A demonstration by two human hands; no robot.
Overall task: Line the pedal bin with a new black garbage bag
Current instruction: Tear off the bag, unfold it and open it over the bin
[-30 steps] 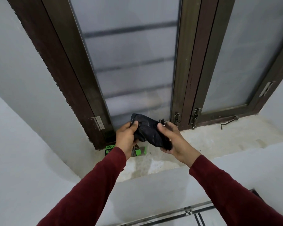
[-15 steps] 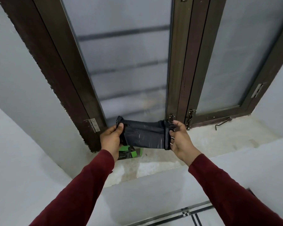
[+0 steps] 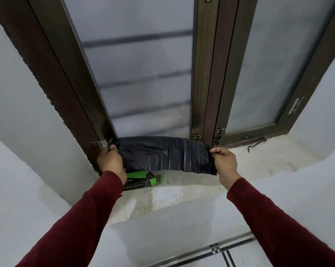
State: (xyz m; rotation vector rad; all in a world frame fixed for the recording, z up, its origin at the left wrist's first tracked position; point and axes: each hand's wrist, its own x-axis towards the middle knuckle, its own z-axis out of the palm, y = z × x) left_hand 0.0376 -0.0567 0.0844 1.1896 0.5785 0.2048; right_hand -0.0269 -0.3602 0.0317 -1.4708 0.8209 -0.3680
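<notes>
A folded black garbage bag is stretched out flat into a wide strip in front of the window, above the sill. My left hand grips its left end and my right hand pinches its right end. Creases from the folds run across the plastic. Below the bag, a green and black box of bags lies on the sill, partly hidden by my left wrist. The pedal bin is not in view.
A dark wooden window frame with frosted glass panes stands right behind the bag. The stone sill runs to the right, with a metal window hook on it. White walls close in on both sides.
My hands have moved apart, drawing the crumpled bag out from a small bundle into a long flat strip. The view has shifted closer to the sill.
</notes>
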